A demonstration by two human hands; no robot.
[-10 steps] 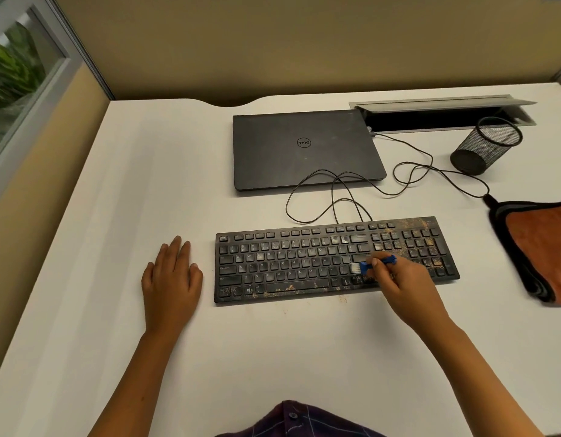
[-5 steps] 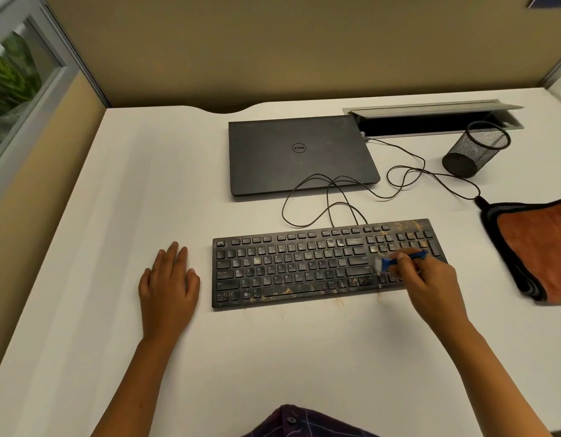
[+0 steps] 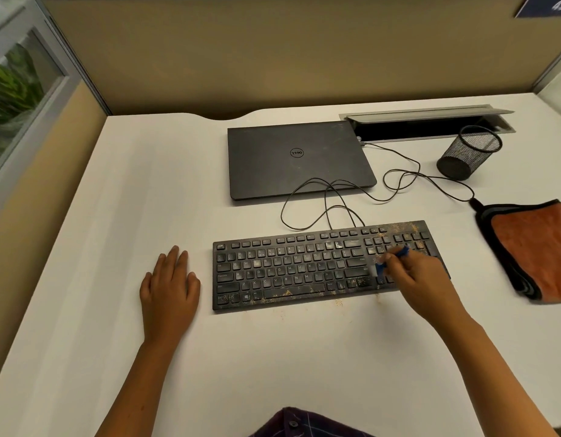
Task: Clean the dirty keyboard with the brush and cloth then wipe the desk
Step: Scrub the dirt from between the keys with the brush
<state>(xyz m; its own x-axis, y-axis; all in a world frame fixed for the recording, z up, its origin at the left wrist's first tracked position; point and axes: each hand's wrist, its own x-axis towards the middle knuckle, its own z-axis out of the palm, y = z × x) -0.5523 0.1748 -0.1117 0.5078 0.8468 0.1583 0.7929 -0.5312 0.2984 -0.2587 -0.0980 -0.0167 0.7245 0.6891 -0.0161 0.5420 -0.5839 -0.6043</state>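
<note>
Fingers pinching the brush have swept back left across the keyboard.

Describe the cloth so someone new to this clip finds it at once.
Start at the black keyboard in the middle of the white desk and look toward the desk's right edge. The cloth lies there folded, near the mesh pen cup. It alone is orange, with a dark border.

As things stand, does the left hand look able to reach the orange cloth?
Probably not directly. The left hand lies flat on the desk left of the keyboard; the orange cloth sits at the far right, beyond the right hand holding the brush.
</note>
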